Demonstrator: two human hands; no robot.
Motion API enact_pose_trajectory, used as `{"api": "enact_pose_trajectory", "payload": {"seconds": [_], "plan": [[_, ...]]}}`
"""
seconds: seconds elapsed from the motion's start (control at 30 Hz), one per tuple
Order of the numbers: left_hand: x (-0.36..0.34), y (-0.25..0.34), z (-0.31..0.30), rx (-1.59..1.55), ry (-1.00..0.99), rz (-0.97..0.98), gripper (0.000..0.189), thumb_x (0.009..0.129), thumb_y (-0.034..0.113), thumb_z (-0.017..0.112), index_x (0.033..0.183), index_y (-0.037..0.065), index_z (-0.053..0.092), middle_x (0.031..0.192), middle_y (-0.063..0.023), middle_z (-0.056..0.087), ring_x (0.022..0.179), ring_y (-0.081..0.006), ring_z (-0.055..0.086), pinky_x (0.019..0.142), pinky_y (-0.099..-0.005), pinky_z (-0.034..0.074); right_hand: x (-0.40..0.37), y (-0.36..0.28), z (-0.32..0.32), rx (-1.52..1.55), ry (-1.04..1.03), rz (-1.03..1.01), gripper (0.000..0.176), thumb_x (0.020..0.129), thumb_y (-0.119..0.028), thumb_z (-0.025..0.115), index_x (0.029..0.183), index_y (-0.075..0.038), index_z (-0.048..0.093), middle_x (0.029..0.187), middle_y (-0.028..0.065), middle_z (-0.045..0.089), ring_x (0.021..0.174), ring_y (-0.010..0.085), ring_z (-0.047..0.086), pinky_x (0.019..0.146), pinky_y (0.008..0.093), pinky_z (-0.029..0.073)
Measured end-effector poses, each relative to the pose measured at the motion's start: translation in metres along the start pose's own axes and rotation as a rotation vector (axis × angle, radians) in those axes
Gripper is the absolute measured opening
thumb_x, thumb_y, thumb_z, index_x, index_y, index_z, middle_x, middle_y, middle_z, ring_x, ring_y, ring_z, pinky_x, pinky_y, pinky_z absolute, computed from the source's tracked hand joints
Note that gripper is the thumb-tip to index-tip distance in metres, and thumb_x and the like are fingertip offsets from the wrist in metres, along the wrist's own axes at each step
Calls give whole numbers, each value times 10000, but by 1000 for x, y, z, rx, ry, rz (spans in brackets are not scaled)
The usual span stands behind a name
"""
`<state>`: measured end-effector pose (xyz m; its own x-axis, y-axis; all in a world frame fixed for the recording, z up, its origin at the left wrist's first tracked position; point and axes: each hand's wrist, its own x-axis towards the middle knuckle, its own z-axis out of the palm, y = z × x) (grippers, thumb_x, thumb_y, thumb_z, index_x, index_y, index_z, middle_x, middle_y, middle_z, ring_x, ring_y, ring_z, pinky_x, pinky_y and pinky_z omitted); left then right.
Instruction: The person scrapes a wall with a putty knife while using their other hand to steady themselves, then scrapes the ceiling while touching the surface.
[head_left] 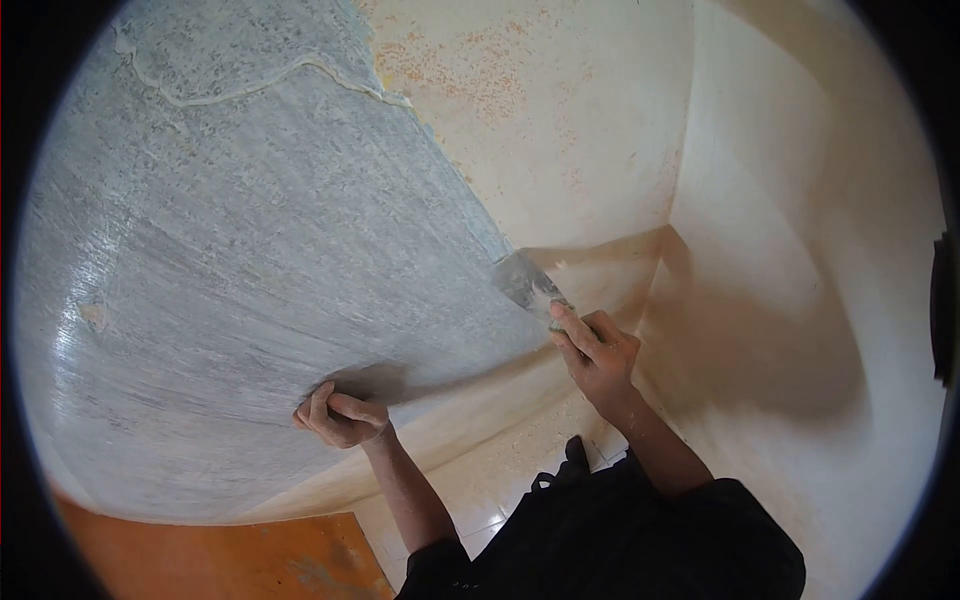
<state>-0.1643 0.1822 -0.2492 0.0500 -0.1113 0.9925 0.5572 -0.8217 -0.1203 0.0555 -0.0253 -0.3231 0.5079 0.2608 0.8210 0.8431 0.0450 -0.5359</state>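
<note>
My right hand is closed round the handle of a putty knife. Its wide metal blade points up and left and lies against the wall at the edge of the grey coating. Pale residue marks the blade near the handle. Lower left, my left hand is by the grey surface with its fingers curled. What it holds, if anything, is hidden. A raised, wavy ridge runs across the upper part of the coating.
Cream wall with orange speckles lies right of the coating and meets another wall at a corner. Below are an orange surface at the lower left and floor tiles.
</note>
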Motion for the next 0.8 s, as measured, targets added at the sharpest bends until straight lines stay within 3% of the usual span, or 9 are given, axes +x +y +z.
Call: {"api": "enact_pose_trajectory", "payload": {"seconds": [0.53, 0.8], "plan": [[-3, 0, 1, -56, 10, -44, 146, 928, 102, 470, 911, 40, 601, 731, -19, 498, 679, -176, 405, 721, -337, 308, -37, -5, 3, -32, -92, 141, 478, 810, -137, 797, 1270, -202, 680, 658, -1, 516, 467, 123, 464, 431, 283, 410], [-1, 1, -1, -72, 16, -50, 158, 947, 123, 472, 909, 45, 603, 732, -21, 519, 670, -174, 414, 725, -340, 309, 32, -34, 11, 68, -1, 27, 514, 796, -140, 809, 1287, -195, 666, 645, 9, 489, 479, 127, 458, 427, 296, 391]]}}
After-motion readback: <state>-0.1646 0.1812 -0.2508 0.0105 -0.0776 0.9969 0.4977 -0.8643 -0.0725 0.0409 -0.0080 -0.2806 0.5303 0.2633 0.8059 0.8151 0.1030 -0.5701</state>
